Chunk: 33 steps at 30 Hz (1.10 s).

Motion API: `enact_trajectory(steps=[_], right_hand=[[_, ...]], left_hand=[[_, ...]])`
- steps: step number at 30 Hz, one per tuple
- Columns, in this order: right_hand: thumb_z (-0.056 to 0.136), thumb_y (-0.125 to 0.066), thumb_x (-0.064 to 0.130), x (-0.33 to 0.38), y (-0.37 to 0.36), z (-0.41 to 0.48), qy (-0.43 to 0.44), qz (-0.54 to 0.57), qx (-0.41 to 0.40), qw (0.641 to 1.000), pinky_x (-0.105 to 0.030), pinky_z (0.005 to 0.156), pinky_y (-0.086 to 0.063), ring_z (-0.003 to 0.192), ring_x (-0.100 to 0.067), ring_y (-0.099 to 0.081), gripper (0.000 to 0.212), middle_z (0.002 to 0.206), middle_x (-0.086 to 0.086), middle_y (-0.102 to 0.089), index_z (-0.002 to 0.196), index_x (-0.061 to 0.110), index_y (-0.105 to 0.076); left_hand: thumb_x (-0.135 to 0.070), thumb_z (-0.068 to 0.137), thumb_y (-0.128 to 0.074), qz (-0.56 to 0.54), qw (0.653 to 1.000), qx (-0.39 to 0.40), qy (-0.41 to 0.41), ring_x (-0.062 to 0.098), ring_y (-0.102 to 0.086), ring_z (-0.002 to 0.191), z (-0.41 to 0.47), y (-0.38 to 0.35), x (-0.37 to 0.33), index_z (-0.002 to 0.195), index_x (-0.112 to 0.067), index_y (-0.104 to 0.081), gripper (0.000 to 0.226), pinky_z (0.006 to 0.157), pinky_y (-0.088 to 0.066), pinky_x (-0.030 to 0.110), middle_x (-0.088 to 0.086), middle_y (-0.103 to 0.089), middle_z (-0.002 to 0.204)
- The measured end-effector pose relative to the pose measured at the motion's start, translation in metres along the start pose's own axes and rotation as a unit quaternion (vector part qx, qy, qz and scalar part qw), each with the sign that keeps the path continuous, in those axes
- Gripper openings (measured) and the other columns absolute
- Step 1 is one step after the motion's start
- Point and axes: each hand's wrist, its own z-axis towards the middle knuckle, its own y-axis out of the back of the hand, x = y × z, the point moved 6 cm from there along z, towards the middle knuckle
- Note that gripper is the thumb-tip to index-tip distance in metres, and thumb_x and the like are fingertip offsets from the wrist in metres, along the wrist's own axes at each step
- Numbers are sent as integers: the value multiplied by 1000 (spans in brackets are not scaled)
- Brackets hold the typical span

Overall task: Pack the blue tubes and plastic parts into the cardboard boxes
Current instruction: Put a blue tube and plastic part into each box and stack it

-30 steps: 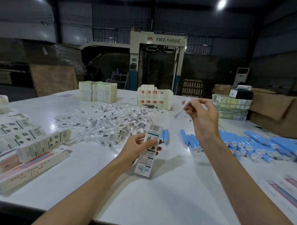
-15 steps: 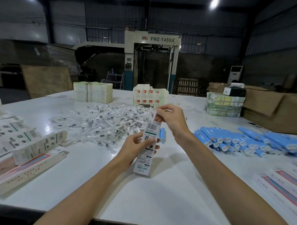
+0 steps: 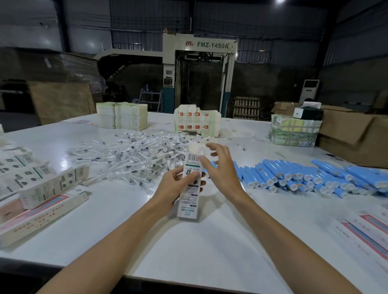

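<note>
My left hand [image 3: 178, 186] grips a narrow white printed carton [image 3: 189, 190] held upright above the table, its top flap open. My right hand [image 3: 218, 167] hovers just right of the carton's top with fingers spread, one fingertip touching the carton's upper edge, holding nothing. A heap of clear plastic parts in wrappers [image 3: 135, 155] lies behind the carton. Blue tubes with white caps [image 3: 308, 177] lie in a long pile to the right.
Several filled and flat cartons [image 3: 35, 185] lie at the left edge of the white table [image 3: 207, 246]. Flat printed cartons [image 3: 370, 230] sit at the right. Stacks of folded cartons [image 3: 121, 115] and brown cardboard boxes [image 3: 360, 137] stand at the back.
My right hand brought a clear plastic part from the air to the carton's top, put it in, and now has its fingers spread open beside the carton. My left hand kept holding the carton.
</note>
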Motion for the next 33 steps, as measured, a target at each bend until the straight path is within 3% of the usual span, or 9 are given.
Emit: enact_trajectory(steps=[3,6,8,11,15,19,23,28,33], right_hand=[[102,-68,32,-17,-4,-9,-20,92,22,995,-23,89,-53,109,-6,-66,37,118,10,-69,136,28,-55],[101,-69,25,-31,-8,-16,-49,185,17,981,-28,88,-59,104,-14,-74,37,107,2,-78,136,26,-58],[100,-71,23,-38,-6,-18,-68,215,4,974,-25,84,-59,101,-13,-75,34,104,3,-78,133,26,-62],[99,-72,23,-52,0,-18,-114,247,-5,962,-22,80,-57,96,-12,-75,32,101,2,-79,130,25,-66],[100,-69,21,-62,3,-17,-155,284,-6,946,-25,83,-60,99,-16,-76,28,107,-2,-79,128,23,-68],[103,-63,20,-66,6,-19,-163,277,-15,947,-29,88,-60,105,-18,-74,17,108,4,-79,115,29,-71],[104,-59,19,-64,4,-21,-154,252,14,955,-33,90,-59,98,-19,-72,25,105,-2,-78,98,36,-76],[105,-56,21,-65,4,-21,-157,232,35,959,-25,78,-59,90,-16,-71,20,102,-4,-76,98,29,-73],[107,-54,22,-62,5,-21,-136,210,63,966,-24,76,-57,85,-14,-71,16,98,-5,-75,105,14,-68]], left_hand=[[-24,94,-83,-13,1000,13,-1,40,-77,110,1,-5,3,129,-11,-74,38,90,-66,48,20,-78,120],[-26,93,-84,-10,1000,24,9,40,-78,104,2,-12,7,125,-16,-77,34,82,-65,40,22,-77,116],[-32,87,-88,29,999,4,13,33,-80,99,5,-14,8,133,-21,-69,51,76,-64,35,14,-80,114],[-34,86,-90,92,996,8,8,22,-80,99,12,-17,6,149,-41,-39,81,72,-63,28,1,-82,114],[-36,89,-89,117,991,59,-7,16,-79,106,21,-26,3,144,-64,-42,78,72,-63,26,-4,-80,118],[-32,91,-88,116,991,72,-7,18,-78,105,29,-33,7,145,-54,-53,67,73,-63,29,-1,-80,120],[-33,91,-88,115,992,47,-11,24,-78,108,29,-32,17,142,-41,-60,59,77,-64,35,3,-80,118],[-35,98,-79,65,996,54,18,31,-78,108,24,-29,24,139,-40,-64,43,82,-65,40,11,-79,117],[-33,87,-85,75,997,34,4,31,-79,104,21,-24,19,131,-38,-71,46,78,-65,42,12,-79,115]])
